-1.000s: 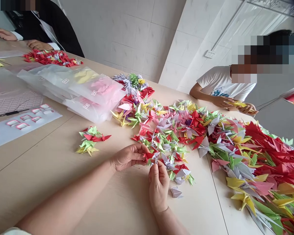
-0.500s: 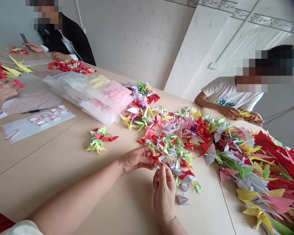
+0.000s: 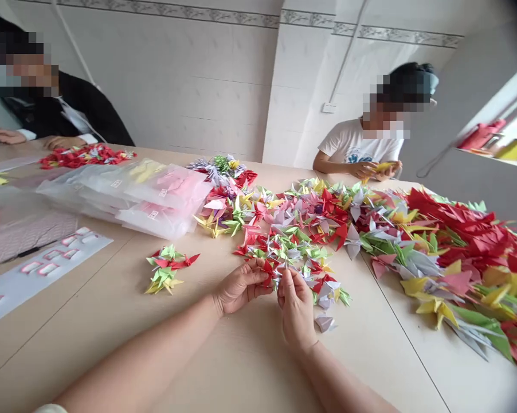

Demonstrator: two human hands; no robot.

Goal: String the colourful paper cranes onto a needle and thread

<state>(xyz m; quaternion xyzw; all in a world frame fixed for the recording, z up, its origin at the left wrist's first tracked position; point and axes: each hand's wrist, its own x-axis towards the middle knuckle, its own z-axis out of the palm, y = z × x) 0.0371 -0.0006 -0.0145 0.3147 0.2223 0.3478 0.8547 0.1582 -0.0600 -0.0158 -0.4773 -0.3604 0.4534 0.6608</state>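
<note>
My left hand [image 3: 241, 288] pinches a small red folded paper crane [image 3: 267, 273] between thumb and fingers. Close beside it, my right hand [image 3: 296, 310] is closed in a pinch, thumb on top. A thin pale tip shows at its fingertips, too small to make out. Just beyond both hands spreads a heap of small paper cranes [image 3: 258, 213] in red, green, pink, white and yellow. One pale lilac crane [image 3: 325, 323] lies apart, right of my right hand. To the left of my hands sits a little cluster of cranes [image 3: 166, 268] in red, green and yellow.
Larger cranes pile up [image 3: 465, 229] on the right. Frosted plastic bags [image 3: 164, 201] and a white sheet with red-edged shapes [image 3: 47, 267] lie on the left. A person in white [image 3: 357, 143] holds yellow paper across the table [image 3: 125, 355]; a person in black [image 3: 86, 109] sits far left.
The camera view has levelled and turned right, bringing a window ledge into sight. Both hands stay close together, still pinching. The dark flat object is no longer visible in the black-clothed person's hand.
</note>
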